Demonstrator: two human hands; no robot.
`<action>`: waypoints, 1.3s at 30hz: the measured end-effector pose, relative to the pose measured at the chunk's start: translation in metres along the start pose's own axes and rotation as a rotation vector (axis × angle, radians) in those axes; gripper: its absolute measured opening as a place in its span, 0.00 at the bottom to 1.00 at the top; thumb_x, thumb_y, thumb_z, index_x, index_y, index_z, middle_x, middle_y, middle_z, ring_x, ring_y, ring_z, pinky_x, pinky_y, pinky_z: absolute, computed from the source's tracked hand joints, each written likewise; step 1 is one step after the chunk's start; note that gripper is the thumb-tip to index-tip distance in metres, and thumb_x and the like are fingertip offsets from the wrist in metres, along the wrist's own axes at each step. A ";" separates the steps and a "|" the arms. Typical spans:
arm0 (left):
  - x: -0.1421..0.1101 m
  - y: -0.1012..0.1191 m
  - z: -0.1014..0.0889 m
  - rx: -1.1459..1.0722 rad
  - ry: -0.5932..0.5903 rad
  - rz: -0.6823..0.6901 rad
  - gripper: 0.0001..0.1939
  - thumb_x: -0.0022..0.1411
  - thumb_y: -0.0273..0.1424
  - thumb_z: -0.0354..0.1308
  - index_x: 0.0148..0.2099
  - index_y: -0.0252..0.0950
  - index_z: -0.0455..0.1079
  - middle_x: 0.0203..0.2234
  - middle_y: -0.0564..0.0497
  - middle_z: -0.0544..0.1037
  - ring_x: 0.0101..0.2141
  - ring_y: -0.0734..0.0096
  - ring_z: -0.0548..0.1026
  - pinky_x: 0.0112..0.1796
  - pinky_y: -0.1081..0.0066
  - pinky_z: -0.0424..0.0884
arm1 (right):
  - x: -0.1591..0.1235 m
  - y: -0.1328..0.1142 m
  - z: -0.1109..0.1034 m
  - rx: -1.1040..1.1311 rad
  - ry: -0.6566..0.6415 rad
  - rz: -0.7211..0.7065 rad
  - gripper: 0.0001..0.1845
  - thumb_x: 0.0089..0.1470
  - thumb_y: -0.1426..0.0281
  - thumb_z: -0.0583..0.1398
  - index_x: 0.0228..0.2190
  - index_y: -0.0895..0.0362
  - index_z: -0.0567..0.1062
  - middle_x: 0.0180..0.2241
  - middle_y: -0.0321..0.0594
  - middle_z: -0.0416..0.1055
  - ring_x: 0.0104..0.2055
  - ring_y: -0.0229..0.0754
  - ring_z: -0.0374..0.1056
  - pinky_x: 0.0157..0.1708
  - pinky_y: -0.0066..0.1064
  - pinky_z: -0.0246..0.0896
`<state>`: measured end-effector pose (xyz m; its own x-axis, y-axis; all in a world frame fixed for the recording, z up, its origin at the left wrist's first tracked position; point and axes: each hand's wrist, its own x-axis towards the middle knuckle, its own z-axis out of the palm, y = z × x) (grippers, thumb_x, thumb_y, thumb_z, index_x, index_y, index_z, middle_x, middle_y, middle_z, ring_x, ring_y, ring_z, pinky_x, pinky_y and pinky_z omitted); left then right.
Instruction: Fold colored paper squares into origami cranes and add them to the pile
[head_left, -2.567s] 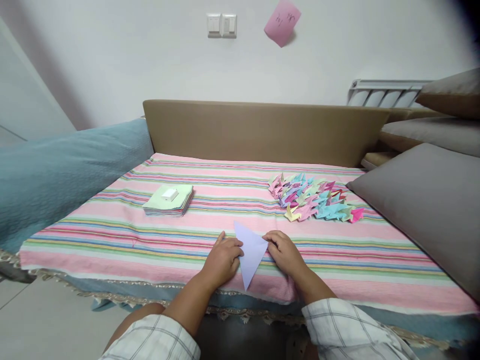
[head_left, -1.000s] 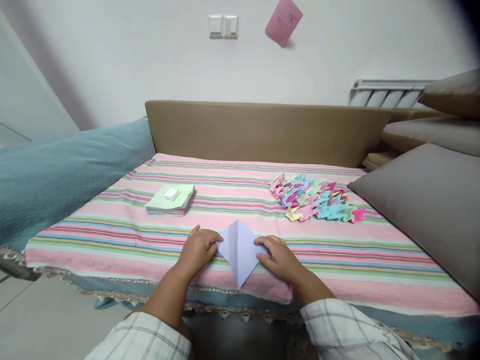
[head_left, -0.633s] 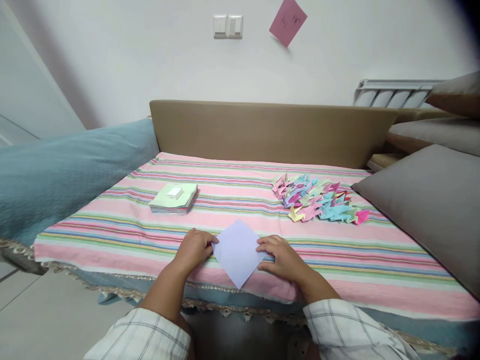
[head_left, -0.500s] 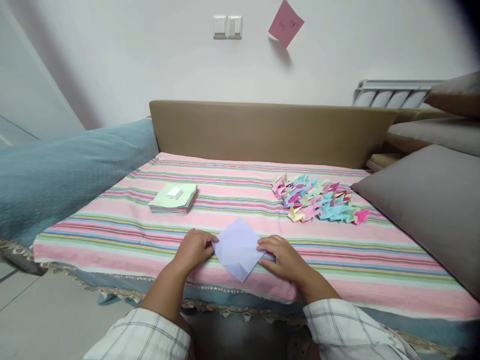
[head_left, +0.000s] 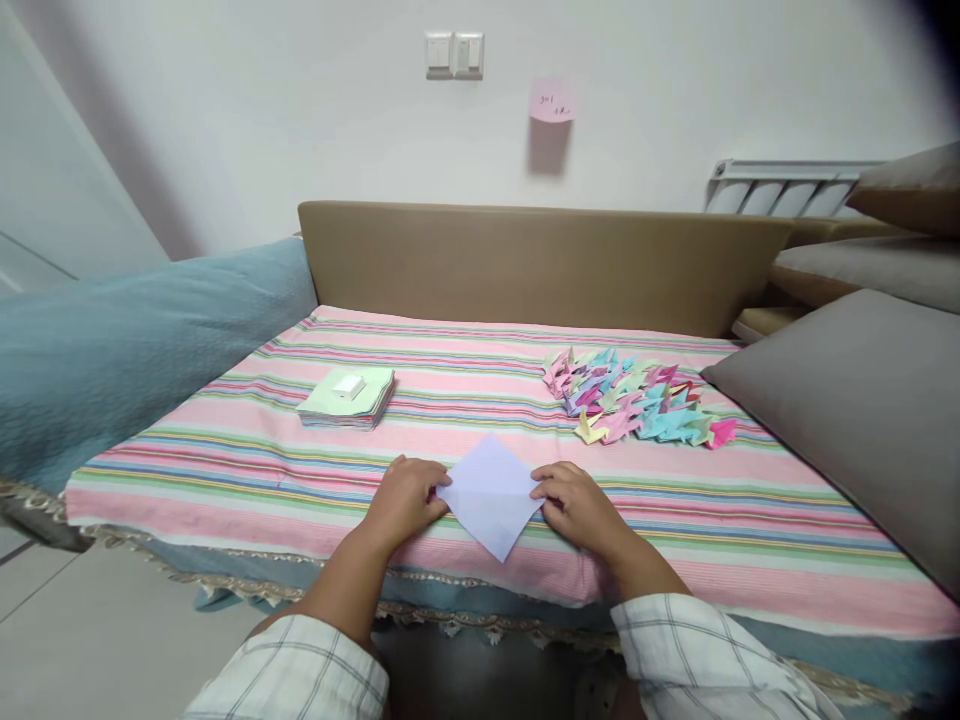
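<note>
A pale lilac square of paper (head_left: 491,493) lies corner-on, like a diamond, on the striped cloth (head_left: 465,420) near its front edge. My left hand (head_left: 406,499) pinches the paper's left corner with curled fingers. At the right corner my right hand (head_left: 580,505) grips the paper the same way. A stack of coloured paper sheets (head_left: 346,399) with a small white block on top sits behind and to the left. A heap of several folded paper cranes (head_left: 631,406) lies behind and to the right.
A tan headboard (head_left: 540,262) runs along the back. A teal blanket (head_left: 127,340) rises at the left, and grey cushions (head_left: 847,410) crowd the right. A pink note (head_left: 552,100) and a light switch (head_left: 454,54) are on the wall.
The paper was a folded triangle; it has been opened out into a flat square. Both hands shifted slightly right with it. The pink note on the wall now hangs lower.
</note>
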<state>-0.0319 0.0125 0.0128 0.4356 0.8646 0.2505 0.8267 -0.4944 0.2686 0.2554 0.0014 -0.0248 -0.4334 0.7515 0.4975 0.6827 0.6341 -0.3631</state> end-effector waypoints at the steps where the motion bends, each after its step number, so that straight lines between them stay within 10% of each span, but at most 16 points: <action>1: 0.000 0.000 0.001 0.006 0.012 0.012 0.11 0.48 0.30 0.61 0.37 0.40 0.75 0.42 0.48 0.77 0.44 0.59 0.72 0.48 0.59 0.60 | -0.001 0.001 0.000 -0.002 -0.007 0.007 0.15 0.42 0.80 0.55 0.30 0.54 0.76 0.39 0.41 0.72 0.42 0.43 0.65 0.43 0.38 0.59; 22: 0.005 -0.001 0.008 0.022 0.039 -0.145 0.16 0.56 0.39 0.56 0.21 0.36 0.67 0.41 0.47 0.76 0.43 0.60 0.71 0.43 0.64 0.63 | 0.006 0.001 0.011 -0.052 0.012 0.401 0.14 0.54 0.62 0.54 0.23 0.55 0.70 0.36 0.42 0.69 0.44 0.46 0.61 0.46 0.36 0.55; 30: 0.005 0.003 0.010 0.098 0.072 -0.181 0.09 0.54 0.37 0.59 0.33 0.37 0.68 0.33 0.48 0.75 0.39 0.61 0.71 0.42 0.64 0.63 | 0.007 0.002 0.014 -0.094 0.030 0.409 0.15 0.51 0.62 0.57 0.18 0.55 0.63 0.29 0.39 0.66 0.37 0.44 0.61 0.40 0.34 0.55; 34: 0.004 0.013 0.020 0.121 0.193 -0.011 0.10 0.57 0.29 0.55 0.43 0.41 0.70 0.49 0.48 0.72 0.49 0.58 0.66 0.53 0.53 0.54 | 0.006 0.004 0.015 -0.085 0.042 0.396 0.15 0.51 0.63 0.58 0.18 0.54 0.63 0.29 0.40 0.66 0.38 0.45 0.61 0.39 0.35 0.56; 39: -0.003 0.039 0.044 0.096 0.073 0.238 0.16 0.62 0.31 0.51 0.52 0.43 0.67 0.51 0.49 0.71 0.54 0.58 0.63 0.57 0.49 0.48 | 0.006 0.005 0.016 -0.093 0.066 0.367 0.14 0.51 0.63 0.58 0.19 0.54 0.63 0.29 0.40 0.66 0.37 0.45 0.61 0.39 0.36 0.57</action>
<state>0.0148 -0.0053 -0.0182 0.5976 0.7148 0.3633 0.7358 -0.6689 0.1057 0.2467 0.0115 -0.0364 -0.1134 0.9100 0.3989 0.8371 0.3037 -0.4549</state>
